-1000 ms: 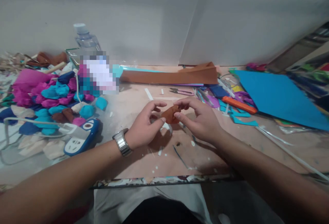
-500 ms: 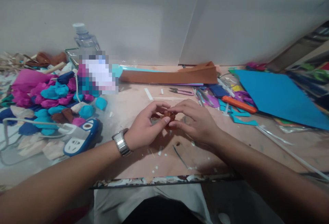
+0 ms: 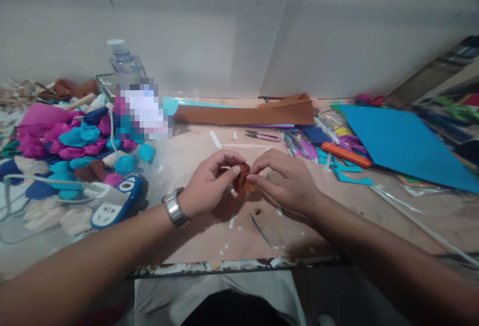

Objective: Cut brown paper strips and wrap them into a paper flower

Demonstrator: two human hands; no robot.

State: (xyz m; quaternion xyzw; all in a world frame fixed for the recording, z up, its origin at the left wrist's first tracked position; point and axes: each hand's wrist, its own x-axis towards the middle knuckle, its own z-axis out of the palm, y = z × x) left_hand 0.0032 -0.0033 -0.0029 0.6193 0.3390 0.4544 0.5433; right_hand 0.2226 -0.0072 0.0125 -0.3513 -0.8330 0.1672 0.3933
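Between my hands, just above the worktable point(image 3: 202, 239), is a small gathered piece of brown crepe paper point(image 3: 244, 182), with folds at its top and a flared lower edge. My left hand point(image 3: 211, 181), with a metal watch on the wrist, pinches it from the left between thumb and fingers. From the right, the thumb and forefinger of my right hand point(image 3: 286, 179) close on its other edge. A long folded strip of the same brown paper point(image 3: 239, 115) lies at the back of the table near the wall.
To the left lie a heap of pink, blue and cream paper bundles point(image 3: 82, 136), a blue-white power strip point(image 3: 119, 204) and a clear bottle point(image 3: 125, 62). On the right are thread snips point(image 3: 262, 136), an orange cutter point(image 3: 346, 154) and a large blue sheet point(image 3: 407, 146). Paper scraps dot the tabletop.
My hands have drawn slightly apart, and my right fingers have shifted to the piece's right edge. More of the brown piece now shows, its lower part spread downward.
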